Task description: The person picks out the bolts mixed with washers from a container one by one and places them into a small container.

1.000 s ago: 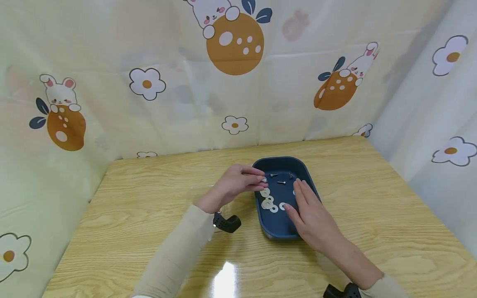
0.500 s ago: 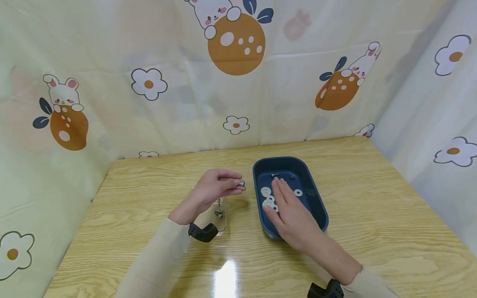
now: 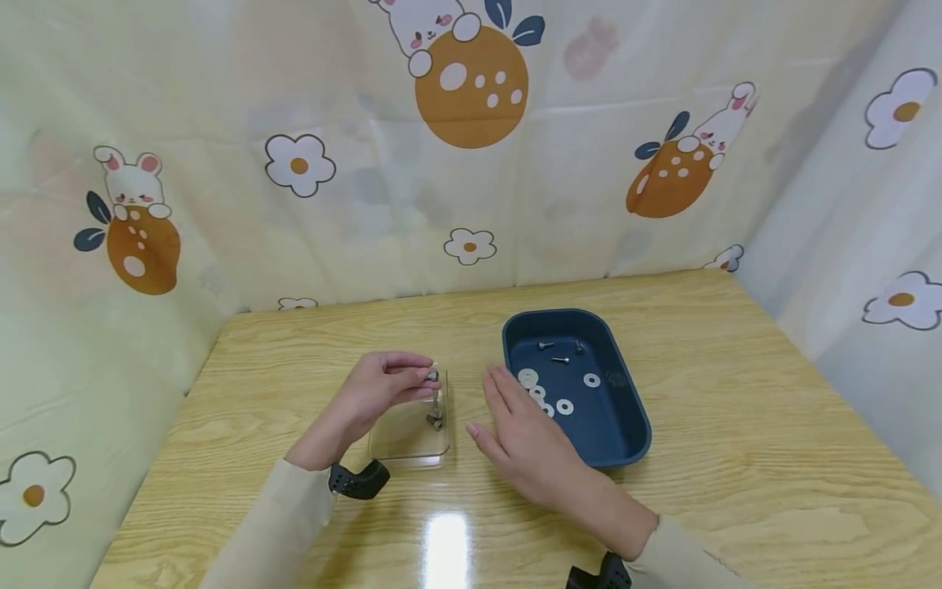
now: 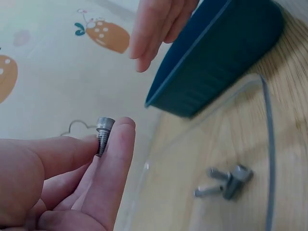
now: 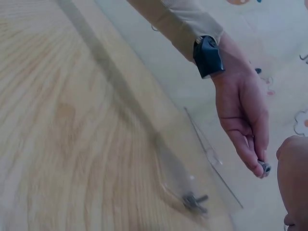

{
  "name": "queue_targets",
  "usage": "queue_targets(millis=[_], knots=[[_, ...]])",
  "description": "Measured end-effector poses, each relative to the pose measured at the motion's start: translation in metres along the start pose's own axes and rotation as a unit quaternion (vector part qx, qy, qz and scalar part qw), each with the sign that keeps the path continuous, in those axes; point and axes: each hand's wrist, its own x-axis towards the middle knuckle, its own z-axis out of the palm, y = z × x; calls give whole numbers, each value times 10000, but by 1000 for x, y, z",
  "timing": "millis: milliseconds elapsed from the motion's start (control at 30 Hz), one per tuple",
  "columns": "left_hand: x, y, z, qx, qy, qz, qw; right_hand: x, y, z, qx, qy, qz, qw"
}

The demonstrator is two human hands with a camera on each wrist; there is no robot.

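My left hand pinches a socket-head screw between thumb and finger, its head pointing up in the left wrist view. The hand is above a clear plastic box in which several more screws lie bunched together. My right hand is held flat with straight fingers, between the clear box and a dark blue tray; nothing is in its grasp. It hides part of the tray's left side.
Inside the blue tray lie pale flat washers, mostly along its left side, and a few screws towards the back. A wood-grain table bears both containers. A patterned curtain hangs behind and at the sides.
My left hand has carried the screw leftward from the blue tray to above the clear box. My right hand has shifted left too, from over the tray to beside its left rim.
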Motion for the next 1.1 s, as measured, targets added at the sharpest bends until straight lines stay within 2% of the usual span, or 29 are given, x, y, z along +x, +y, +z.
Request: queue_targets(millis=[200,400,733,1100], knots=[[-4,-10,-10,159,219,-146,9995,6,-12,14,-148,-203,-192,9995],[-2,-20,-14,544,313,-248,9977,11,-22,26,-199,-438,-176,9987],[2,-25,-9,721,412,-425,9956,18,-26,42,-745,-395,-299,9960],[9,-28,2,1111,335,-411,9924,22,-22,53,-907,-269,-253,9952]])
